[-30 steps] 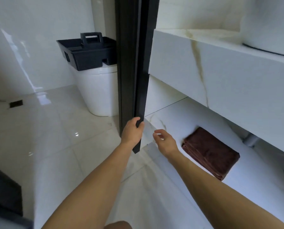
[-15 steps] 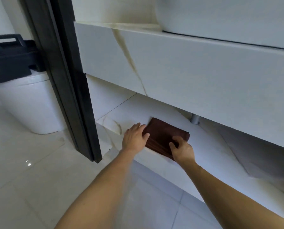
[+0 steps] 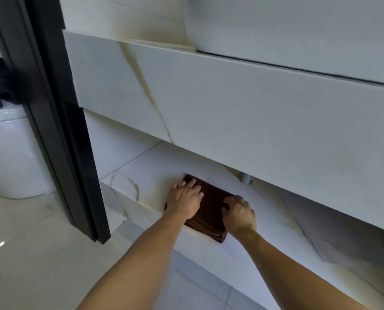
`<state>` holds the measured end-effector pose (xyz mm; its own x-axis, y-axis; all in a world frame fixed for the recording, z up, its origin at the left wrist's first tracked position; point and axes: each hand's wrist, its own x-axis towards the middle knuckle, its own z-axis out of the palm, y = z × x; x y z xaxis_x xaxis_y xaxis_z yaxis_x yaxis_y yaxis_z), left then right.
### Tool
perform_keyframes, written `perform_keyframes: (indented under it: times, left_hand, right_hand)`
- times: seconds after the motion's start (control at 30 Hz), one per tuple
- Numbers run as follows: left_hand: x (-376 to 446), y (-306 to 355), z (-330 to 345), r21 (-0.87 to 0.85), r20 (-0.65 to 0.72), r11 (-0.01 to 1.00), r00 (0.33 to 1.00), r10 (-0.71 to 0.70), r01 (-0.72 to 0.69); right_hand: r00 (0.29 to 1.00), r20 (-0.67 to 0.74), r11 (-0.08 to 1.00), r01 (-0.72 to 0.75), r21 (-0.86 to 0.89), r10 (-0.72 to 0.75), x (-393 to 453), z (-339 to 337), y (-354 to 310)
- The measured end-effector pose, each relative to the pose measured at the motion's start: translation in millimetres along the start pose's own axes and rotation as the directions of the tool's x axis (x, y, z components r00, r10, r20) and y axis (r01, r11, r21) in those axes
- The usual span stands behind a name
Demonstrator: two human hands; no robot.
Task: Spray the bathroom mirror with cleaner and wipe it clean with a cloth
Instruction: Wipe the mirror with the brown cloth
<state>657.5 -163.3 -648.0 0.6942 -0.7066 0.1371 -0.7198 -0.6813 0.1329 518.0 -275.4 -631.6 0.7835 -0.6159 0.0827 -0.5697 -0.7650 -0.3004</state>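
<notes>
A folded dark brown cloth (image 3: 211, 211) lies on the low white marble shelf (image 3: 264, 224) under the vanity. My left hand (image 3: 184, 199) rests flat on the cloth's left part, fingers spread. My right hand (image 3: 239, 213) lies on its right edge with fingers bent over the top. Whether either hand grips the cloth does not show. No mirror and no spray bottle are in view.
The marble vanity front (image 3: 231, 104) overhangs the shelf, with a basin (image 3: 298, 30) on top. A black door frame (image 3: 59, 130) stands at left, a white toilet (image 3: 10, 157) behind it. A drain pipe (image 3: 245, 177) drops at the back of the shelf.
My left hand let go of the black door frame and both hands went down onto the brown cloth. My view swung right and closer to the shelf.
</notes>
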Motion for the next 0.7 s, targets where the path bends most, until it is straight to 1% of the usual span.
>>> perform_keyframes:
  times: [0.07,0.17,0.3,0.5,0.6,0.7]
  left_hand:
    - [8,2,-2,0.046,-0.025,0.999,1.0,0.015,-0.014]
    - [17,3,-3,0.07,-0.025,0.997,0.999,0.041,-0.039]
    - [24,2,-2,0.075,0.013,0.996,0.999,0.042,-0.043]
    - [18,-2,-8,0.054,0.019,0.996,0.997,0.07,-0.071]
    - [14,-2,-16,0.018,0.058,0.997,0.995,0.076,-0.078]
    - [9,-3,-21,-0.011,0.097,0.997,0.993,0.072,-0.072]
  right_hand:
    - [1.0,0.023,0.999,0.017,-0.03,-0.016,13,-2,4]
    - [0.997,0.064,0.999,0.035,-0.027,-0.033,25,1,7]
    - [0.999,0.018,0.995,0.039,-0.091,-0.037,29,8,7]
    - [1.0,0.006,0.999,0.02,-0.042,-0.02,31,9,7]
    - [0.998,-0.002,0.998,0.057,-0.014,-0.057,27,10,7]
    - [0.99,-0.043,0.986,0.131,-0.102,-0.135,18,11,5]
